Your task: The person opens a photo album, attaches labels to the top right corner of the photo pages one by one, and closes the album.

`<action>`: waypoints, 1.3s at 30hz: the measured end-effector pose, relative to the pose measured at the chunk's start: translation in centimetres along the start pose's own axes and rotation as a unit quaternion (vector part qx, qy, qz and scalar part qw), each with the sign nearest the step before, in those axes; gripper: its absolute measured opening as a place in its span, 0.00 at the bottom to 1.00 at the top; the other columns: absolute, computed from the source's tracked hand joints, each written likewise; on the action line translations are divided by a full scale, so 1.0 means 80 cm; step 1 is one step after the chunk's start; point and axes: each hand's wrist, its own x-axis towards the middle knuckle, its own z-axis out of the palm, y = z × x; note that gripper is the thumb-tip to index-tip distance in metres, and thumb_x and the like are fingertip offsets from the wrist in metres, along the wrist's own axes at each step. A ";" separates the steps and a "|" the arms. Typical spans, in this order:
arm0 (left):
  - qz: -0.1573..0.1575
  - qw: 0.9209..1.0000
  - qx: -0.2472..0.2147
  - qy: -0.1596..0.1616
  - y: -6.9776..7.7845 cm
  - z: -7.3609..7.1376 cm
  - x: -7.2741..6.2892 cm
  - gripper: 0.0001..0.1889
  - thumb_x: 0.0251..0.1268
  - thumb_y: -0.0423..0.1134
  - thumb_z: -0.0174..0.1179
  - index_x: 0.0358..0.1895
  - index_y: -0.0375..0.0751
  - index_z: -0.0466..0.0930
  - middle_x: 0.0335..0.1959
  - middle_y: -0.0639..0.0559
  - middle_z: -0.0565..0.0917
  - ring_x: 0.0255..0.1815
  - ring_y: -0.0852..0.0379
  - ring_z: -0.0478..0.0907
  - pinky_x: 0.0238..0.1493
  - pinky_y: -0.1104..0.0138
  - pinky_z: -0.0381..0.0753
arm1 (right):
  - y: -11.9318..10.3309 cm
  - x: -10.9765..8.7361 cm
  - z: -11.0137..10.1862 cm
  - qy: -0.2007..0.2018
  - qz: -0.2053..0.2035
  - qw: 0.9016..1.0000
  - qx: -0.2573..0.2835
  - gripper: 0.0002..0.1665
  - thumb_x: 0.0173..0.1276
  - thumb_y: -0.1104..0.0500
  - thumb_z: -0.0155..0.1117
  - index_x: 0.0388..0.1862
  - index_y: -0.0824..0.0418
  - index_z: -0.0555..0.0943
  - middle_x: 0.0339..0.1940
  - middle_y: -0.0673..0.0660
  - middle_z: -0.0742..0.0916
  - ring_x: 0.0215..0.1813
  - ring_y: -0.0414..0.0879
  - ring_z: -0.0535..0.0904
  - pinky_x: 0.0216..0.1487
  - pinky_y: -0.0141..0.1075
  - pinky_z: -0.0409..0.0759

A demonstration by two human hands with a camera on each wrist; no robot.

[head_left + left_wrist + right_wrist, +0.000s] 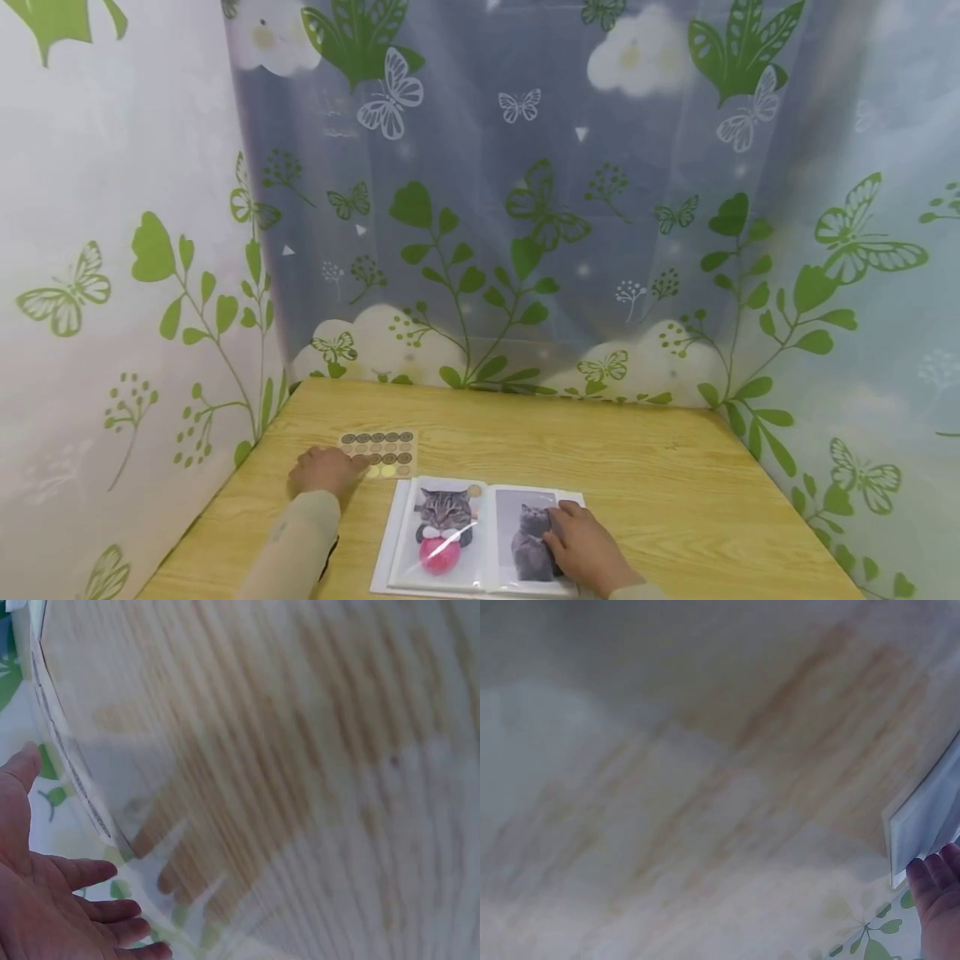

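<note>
An open photo album point(384, 554) lies on the table near my body. Its left page shows a tabby cat photo point(447, 510) with a pink ball, and a small round tan sticker point(474, 492) sits near that page's top corner. On the right page is a grey cat photo point(532, 546). My right hand point(588, 546) rests on the right page's outer edge, fingers over the photo. Up and left of the album lies a sheet of round stickers point(397, 448). My left hand point(327, 472) reaches its left edge, fingertips overlapping the sheet; in the left wrist view the fingers are extended and spread.
The wood-grain table point(690, 492) extends to the right of and behind the album. Curtains printed with leaves and butterflies close in the table at the back point(480, 275), left point(112, 333) and right point(885, 350).
</note>
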 end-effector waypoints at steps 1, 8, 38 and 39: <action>-0.007 1.000 0.003 -0.005 0.001 0.001 -0.001 0.46 0.70 0.68 0.44 0.57 0.16 0.73 0.60 0.11 0.63 0.64 0.19 0.60 0.59 0.31 0.65 | -0.001 0.000 0.000 -0.001 0.000 1.000 0.000 0.23 0.70 0.55 0.64 0.56 0.70 0.80 0.58 0.70 0.80 0.59 0.66 0.76 0.62 0.58 0.73; -0.033 0.999 0.030 -0.023 0.007 0.004 -0.007 0.48 0.68 0.71 0.44 0.59 0.19 0.73 0.62 0.07 0.56 0.64 0.15 0.56 0.59 0.26 0.58 | -0.002 0.001 0.003 -0.012 0.005 1.000 0.000 0.24 0.70 0.54 0.63 0.57 0.70 0.79 0.59 0.69 0.79 0.61 0.65 0.76 0.63 0.58 0.72; -0.016 1.000 -0.006 0.006 0.004 0.010 0.001 0.35 0.65 0.58 0.60 0.65 0.33 0.73 0.54 0.13 0.68 0.57 0.18 0.65 0.52 0.29 0.68 | 0.000 -0.002 0.002 0.003 -0.002 1.000 -0.010 0.23 0.69 0.55 0.64 0.56 0.70 0.79 0.58 0.70 0.80 0.61 0.65 0.76 0.63 0.57 0.73; -0.014 1.000 -0.013 0.012 0.004 0.011 0.003 0.34 0.64 0.58 0.60 0.62 0.30 0.75 0.52 0.15 0.70 0.55 0.19 0.67 0.51 0.30 0.69 | 0.001 -0.002 0.002 0.002 -0.002 1.000 -0.009 0.23 0.69 0.55 0.64 0.56 0.70 0.79 0.58 0.70 0.79 0.61 0.65 0.76 0.63 0.57 0.72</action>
